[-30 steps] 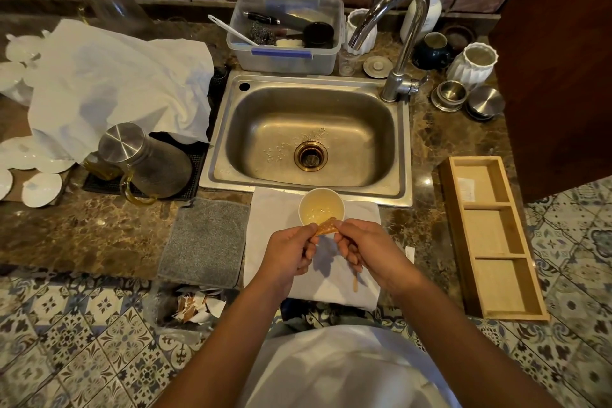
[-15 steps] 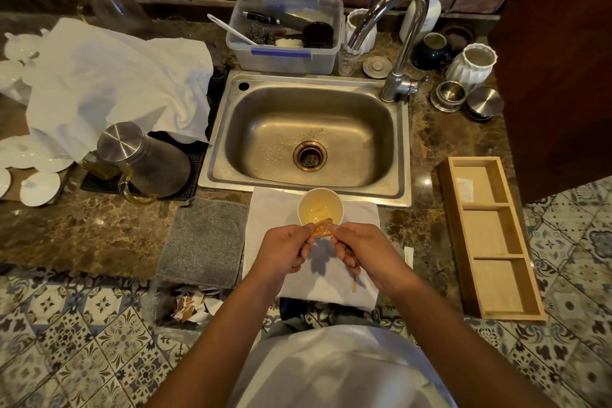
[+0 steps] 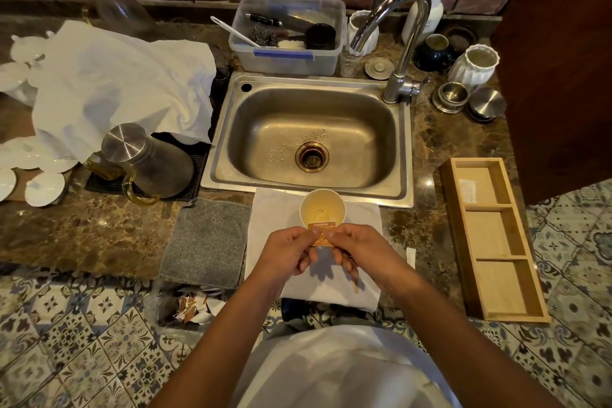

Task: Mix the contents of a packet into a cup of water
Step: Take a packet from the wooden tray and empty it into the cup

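A white cup (image 3: 323, 209) of pale yellowish liquid stands on a white cloth (image 3: 275, 212) at the counter's front edge, just below the sink. A small orange packet (image 3: 322, 234) is held flat over the cup's near rim. My left hand (image 3: 288, 252) pinches its left side and my right hand (image 3: 356, 247) pinches its right side. A thin wooden stick (image 3: 355, 281) pokes out under my right hand; I cannot tell whether that hand holds it.
The steel sink (image 3: 311, 142) with its tap (image 3: 397, 43) lies behind the cup. A grey mat (image 3: 205, 242) lies left of the cloth, a lidded glass jug (image 3: 145, 159) further left. A wooden divided tray (image 3: 493, 238) sits at the right. Torn paper scraps (image 3: 195, 305) lie below the counter.
The packet has turned from tilted towards the cup to flat and upright between both hands. The hands have shifted slightly towards me. The cup has not moved.
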Motion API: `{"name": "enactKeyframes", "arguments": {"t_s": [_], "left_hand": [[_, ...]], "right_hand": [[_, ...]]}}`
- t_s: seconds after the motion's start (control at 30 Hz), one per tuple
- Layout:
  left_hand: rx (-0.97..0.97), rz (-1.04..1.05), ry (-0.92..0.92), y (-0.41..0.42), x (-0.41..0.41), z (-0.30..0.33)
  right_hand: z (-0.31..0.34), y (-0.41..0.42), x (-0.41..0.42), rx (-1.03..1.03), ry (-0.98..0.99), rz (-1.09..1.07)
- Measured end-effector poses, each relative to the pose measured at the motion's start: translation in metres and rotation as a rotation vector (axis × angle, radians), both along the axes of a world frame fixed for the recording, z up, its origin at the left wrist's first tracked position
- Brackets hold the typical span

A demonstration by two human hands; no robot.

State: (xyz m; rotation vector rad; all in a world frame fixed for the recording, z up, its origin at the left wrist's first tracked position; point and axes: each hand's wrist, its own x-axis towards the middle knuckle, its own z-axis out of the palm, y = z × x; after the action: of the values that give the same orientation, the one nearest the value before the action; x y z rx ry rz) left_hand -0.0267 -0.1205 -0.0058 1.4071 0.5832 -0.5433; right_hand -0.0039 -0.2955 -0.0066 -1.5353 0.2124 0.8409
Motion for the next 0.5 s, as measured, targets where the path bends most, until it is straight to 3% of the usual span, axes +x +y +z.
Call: {"name": "enactKeyframes", "arguments": {"t_s": [0.5], "left_hand": [[0.035,-0.052,-0.033,-0.0056,-0.0002,0.0030]], "right_hand": [[-0.0055,-0.0018,0.0039,0.017,0.027,-0.091]]}}
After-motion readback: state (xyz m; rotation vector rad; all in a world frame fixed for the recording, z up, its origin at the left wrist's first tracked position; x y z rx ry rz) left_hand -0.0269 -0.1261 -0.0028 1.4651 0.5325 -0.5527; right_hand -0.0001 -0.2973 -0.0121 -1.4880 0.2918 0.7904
